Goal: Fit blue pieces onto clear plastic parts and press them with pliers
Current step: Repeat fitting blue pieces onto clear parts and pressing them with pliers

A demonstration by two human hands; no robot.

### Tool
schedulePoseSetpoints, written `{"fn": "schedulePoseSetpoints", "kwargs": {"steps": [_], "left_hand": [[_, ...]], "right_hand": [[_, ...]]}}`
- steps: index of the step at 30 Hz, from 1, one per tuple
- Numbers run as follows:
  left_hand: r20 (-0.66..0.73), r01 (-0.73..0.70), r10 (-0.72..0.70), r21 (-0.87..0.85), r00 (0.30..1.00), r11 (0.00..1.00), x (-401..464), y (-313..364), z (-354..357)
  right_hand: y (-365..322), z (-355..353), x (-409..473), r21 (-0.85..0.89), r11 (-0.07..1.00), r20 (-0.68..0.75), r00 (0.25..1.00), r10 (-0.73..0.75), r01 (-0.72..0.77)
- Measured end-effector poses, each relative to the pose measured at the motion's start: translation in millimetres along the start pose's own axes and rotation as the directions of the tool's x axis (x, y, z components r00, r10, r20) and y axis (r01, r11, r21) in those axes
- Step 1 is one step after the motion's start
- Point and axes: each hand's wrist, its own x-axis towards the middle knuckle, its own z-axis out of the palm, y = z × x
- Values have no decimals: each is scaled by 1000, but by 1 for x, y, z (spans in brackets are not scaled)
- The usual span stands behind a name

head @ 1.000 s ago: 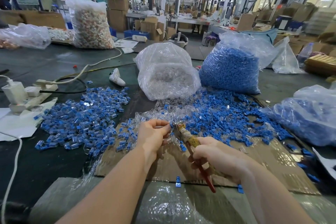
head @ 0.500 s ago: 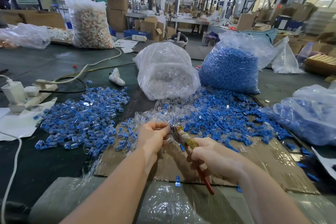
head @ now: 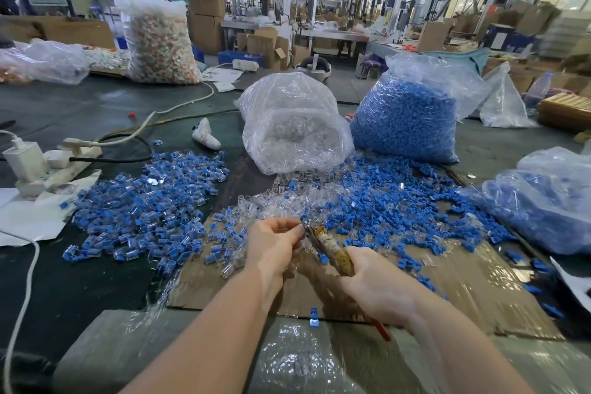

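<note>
At the centre of the head view, the left hand [head: 275, 243] is pinching a small part at the tip of the pliers [head: 331, 248], presumably steadying it for pressing; the part itself is too small to make out. The right hand [head: 375, 285] is gripping the pliers' handles. Toward 12 o'clock a clear bag [head: 294, 125] is holding clear plastic parts, and at 1 o'clock a second bag [head: 409, 115] is holding blue pieces. Assembled pieces [head: 144, 201] are lying heaped at 10 o'clock, likely the done pile.
</note>
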Motion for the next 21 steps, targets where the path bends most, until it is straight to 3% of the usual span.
{"fn": "schedulePoseSetpoints", "kwargs": {"steps": [5, 7, 9, 10, 15, 21], "left_hand": [[-12, -35, 35, 16, 999, 999, -5, -3, -3], [15, -98, 97, 94, 995, 991, -9, -6, -2], [61, -176, 167, 186, 984, 967, -12, -11, 1], [83, -216, 201, 243, 976, 946, -13, -13, 2], [154, -318, 278, 416, 948, 852, -14, -22, 3], [152, -356, 322, 443, 934, 823, -15, -25, 2]], "right_hand": [[19, -2, 8, 153, 988, -134, 991, 22, -1], [33, 0, 16, -111, 987, -311, 947, 78, -118], [43, 0, 21, -418, 851, -473, 876, 94, -317], [48, -1, 23, -483, 787, -518, 850, 96, -383], [69, -6, 29, -550, 695, -617, 786, 35, -463], [76, -3, 32, -540, 687, -626, 777, 57, -485]]}}
